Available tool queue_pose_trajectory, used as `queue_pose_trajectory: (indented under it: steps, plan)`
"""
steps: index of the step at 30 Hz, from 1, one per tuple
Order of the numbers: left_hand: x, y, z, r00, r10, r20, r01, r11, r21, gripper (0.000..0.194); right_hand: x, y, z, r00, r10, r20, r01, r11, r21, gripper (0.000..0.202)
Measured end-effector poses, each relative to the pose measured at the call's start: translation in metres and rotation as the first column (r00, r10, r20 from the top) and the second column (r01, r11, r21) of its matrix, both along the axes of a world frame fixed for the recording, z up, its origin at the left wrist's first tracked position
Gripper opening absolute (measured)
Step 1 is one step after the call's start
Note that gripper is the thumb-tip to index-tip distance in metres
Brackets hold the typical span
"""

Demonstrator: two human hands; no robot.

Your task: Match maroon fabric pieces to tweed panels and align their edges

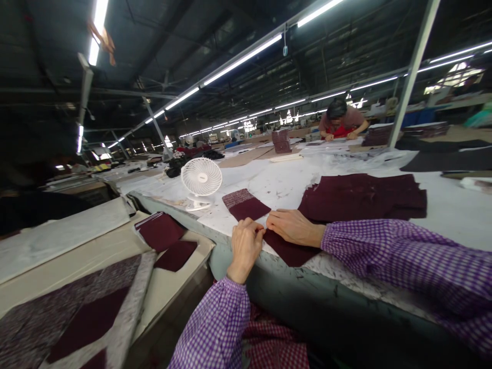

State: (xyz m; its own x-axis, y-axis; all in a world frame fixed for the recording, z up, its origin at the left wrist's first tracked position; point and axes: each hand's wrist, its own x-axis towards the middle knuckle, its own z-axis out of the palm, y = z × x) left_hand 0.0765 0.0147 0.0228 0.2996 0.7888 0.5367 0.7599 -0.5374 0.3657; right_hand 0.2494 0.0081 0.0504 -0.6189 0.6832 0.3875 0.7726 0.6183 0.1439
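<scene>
A dark maroon fabric piece (294, 252) lies at the table's front edge, partly under my right hand (290, 227). My right hand rests on it with fingers together, their tips at its left corner. Touching that same corner is my left hand (246, 243), its thumb and forefinger pinched; what lies between them is too small to make out. Just beyond the hands sits a maroon piece with a speckled band (246, 205). Behind my right hand a heap of maroon fabric pieces (363, 197) spreads to the right.
A white fan (202, 177) stands behind my left hand. On the lower left table (192, 271) lie maroon pieces (161, 231) and speckled fabric (73, 287). Across the white-covered table (269, 177), a person (342, 120) leans over work near a fabric stack (282, 141) and a metal post (413, 74).
</scene>
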Motion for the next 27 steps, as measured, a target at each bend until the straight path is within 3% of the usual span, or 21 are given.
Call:
queue_pose_trajectory:
  steps: [9,15,21,27]
  plan:
    - [-0.0014,0.0072,0.0016,0.984,-0.057,0.172,0.065,0.997,-0.041,0.027,-0.0006,0.0031,-0.0063,1.000,0.006,-0.004,-0.006,1.000,0.023,0.023]
    - [0.0037,0.0055,0.0047,0.994,0.046,0.095,-0.038,0.995,-0.091,0.007,-0.0010,0.0031,-0.0060,1.000,0.003,-0.002,-0.003,1.000,0.024,0.023]
    - [0.0082,0.0048,0.0028,0.996,0.049,0.070,-0.042,0.995,-0.089,0.009,-0.0012,0.0012,-0.0055,0.998,-0.040,-0.049,0.038,0.998,-0.041,0.020]
    - [0.0054,0.0082,-0.0037,0.969,-0.009,0.248,0.041,0.992,-0.123,0.011,0.0007,0.0071,-0.0106,0.994,-0.007,-0.105,0.000,0.998,-0.065,0.017]
